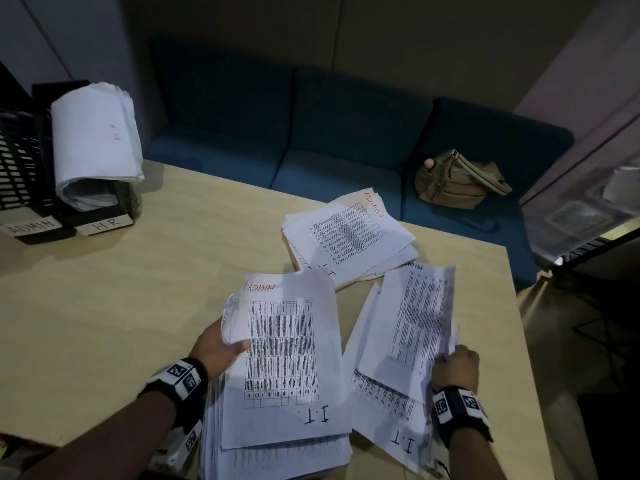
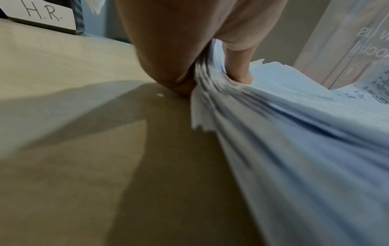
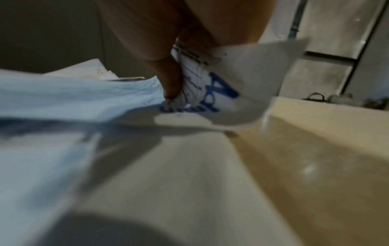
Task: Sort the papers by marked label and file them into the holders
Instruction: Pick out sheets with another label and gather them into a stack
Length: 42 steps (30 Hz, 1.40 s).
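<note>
Over table [image 1: 104,323]: left hand [image 1: 216,348] grips stack [image 1: 287,358]; right hand [image 1: 455,367] pinches sheet [image 1: 422,313].

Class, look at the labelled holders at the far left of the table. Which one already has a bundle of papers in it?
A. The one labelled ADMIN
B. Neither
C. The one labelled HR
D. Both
C: the curled bundle of papers stands in the HR holder, while the ADMIN holder beside it shows no papers.

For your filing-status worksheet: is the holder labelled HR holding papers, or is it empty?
Holding papers. In the head view a thick curled bundle of sheets stands in the HR holder, bending over its top edge.
</note>
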Available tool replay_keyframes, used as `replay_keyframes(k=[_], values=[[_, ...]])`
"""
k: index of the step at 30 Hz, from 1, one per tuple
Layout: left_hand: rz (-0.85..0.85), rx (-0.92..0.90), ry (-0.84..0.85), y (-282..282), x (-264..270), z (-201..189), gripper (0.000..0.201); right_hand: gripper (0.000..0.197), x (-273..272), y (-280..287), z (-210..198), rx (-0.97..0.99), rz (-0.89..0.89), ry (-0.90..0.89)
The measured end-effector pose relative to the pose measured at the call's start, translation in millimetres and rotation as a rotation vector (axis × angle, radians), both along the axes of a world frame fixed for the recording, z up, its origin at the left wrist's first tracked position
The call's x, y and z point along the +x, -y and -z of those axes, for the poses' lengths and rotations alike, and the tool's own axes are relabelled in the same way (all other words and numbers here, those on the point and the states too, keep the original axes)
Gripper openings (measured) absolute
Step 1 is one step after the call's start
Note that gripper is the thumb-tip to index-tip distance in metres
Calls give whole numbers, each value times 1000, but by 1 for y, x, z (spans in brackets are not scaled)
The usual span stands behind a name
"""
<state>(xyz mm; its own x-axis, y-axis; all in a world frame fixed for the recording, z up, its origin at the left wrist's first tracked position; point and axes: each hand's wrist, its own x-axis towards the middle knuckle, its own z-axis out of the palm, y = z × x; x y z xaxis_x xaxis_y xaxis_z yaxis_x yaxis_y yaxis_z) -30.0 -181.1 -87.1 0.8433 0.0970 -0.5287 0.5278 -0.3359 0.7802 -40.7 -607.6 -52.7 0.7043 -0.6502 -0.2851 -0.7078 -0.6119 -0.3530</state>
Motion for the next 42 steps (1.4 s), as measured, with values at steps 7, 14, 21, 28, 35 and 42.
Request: replay_keyframes(k=[7,14,21,28,35,42], values=[[2,-5,-7,-1,1,-1,61,21,8,-1,-24,25,-13,123],[30,2,-8,0,2,-5,60,20,22,-1,-89,21,-42,373],[45,8,-9,-3,3,-4,59,10,27,-11,-147,80,-92,510],[14,-25,-24,-2,2,-5,57,13,14,-68,-133,233,-337,539],[-101,-82,0,5,4,-21,77,16,-5,-138,-41,456,-427,117],[-72,-36,-18,9,2,-24,62,26,-10,-176,-9,430,-544,-21]])
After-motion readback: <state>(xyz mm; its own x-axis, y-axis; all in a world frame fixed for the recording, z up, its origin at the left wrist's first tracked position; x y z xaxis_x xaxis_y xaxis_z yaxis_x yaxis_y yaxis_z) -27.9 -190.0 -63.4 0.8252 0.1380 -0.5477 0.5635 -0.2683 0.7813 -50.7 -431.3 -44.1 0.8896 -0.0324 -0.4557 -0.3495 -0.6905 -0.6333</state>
